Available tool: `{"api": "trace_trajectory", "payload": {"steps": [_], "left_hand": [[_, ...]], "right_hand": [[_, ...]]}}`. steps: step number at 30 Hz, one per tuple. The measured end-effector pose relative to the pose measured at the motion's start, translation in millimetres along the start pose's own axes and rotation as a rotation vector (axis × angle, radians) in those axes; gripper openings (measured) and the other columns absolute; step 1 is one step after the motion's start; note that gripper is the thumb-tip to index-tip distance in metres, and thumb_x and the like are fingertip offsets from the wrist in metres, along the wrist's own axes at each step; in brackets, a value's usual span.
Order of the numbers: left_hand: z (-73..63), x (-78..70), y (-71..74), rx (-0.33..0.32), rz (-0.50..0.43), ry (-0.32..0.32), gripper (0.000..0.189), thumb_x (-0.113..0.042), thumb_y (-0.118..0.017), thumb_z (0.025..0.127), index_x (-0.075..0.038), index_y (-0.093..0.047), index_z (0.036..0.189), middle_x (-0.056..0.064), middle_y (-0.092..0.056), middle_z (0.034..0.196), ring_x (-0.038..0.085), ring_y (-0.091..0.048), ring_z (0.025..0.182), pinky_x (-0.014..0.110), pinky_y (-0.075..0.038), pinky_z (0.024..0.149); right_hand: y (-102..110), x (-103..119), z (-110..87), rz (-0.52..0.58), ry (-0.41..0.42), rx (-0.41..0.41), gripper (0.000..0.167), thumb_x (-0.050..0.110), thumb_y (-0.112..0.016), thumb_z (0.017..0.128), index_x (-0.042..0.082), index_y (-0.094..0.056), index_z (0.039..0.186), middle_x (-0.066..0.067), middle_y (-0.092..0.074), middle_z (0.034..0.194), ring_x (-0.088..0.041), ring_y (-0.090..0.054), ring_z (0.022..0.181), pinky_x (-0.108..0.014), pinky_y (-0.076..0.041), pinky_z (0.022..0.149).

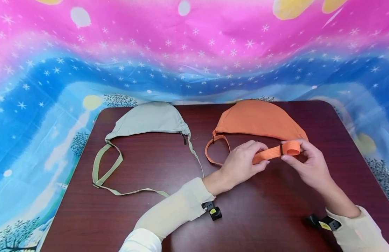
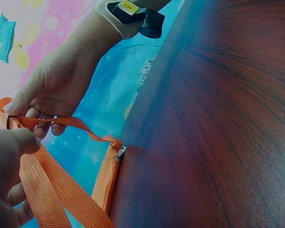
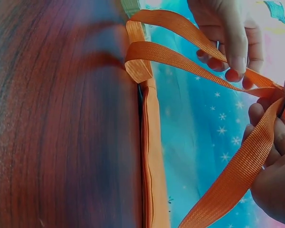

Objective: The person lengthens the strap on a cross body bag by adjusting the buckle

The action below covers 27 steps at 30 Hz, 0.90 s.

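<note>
Orange bag, head view: the orange bag [image 1: 260, 119] lies at 1 o'clock from the middle of the dark red table [image 1: 260, 213].
Orange strap, head view: the orange strap [image 1: 266, 154] spans both hands at the bag's 5 o'clock, threaded through a dark slider [image 1: 281, 149].
Left hand, head view: the left hand [image 1: 242, 161] is clamped on the strap, thumb against fingers.
Right hand, head view: the right hand [image 1: 312, 164], at the left one's 3 o'clock, pinches the strap's small loop beside the slider.
Grey bag, head view: the grey bag [image 1: 147, 120] lies at 10 o'clock.
Zip pull, left wrist view: a metal zip pull [image 2: 120, 153] sits at the orange bag's 1 o'clock end; the right thumb presses near the slider at 9 o'clock.
Strap lengths, right wrist view: two reach the hands from the bag's 12 o'clock end; another slants down towards 5 o'clock.
</note>
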State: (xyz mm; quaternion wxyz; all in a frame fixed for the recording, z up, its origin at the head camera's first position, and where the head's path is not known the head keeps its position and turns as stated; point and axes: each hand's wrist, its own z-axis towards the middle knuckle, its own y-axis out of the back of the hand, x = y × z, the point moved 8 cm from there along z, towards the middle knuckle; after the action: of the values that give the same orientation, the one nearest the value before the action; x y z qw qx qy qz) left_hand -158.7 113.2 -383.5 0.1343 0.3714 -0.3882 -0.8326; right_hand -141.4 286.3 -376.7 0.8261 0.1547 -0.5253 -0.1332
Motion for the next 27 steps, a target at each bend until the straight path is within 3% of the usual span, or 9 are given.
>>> {"api": "trace_trajectory", "payload": {"steps": [9,27], "left_hand": [[3.4,-4.1,6.2,-0.037,-0.043,-0.027,0.031,-0.025,-0.076,0.092,-0.016,-0.071,0.122,-0.007,-0.067,0.11,0.001,-0.057,0.096,0.009,-0.042,0.088],[6.0,-10.8,3.9,0.021,-0.055,-0.072,0.039,-0.028,-0.075,0.094,-0.014,-0.068,0.13,-0.005,-0.066,0.114,0.001,-0.058,0.1,0.009,-0.041,0.091]], "right_hand": [[-5,-2,0.0,0.003,-0.025,0.035,0.045,-0.022,-0.072,0.079,-0.01,-0.061,0.121,0.007,-0.066,0.11,-0.005,-0.062,0.089,-0.011,-0.051,0.075],[-9,0,-2.3,-0.012,-0.033,0.039,0.044,-0.024,-0.074,0.076,-0.01,-0.061,0.115,0.009,-0.066,0.103,-0.006,-0.06,0.088,-0.011,-0.05,0.077]]}}
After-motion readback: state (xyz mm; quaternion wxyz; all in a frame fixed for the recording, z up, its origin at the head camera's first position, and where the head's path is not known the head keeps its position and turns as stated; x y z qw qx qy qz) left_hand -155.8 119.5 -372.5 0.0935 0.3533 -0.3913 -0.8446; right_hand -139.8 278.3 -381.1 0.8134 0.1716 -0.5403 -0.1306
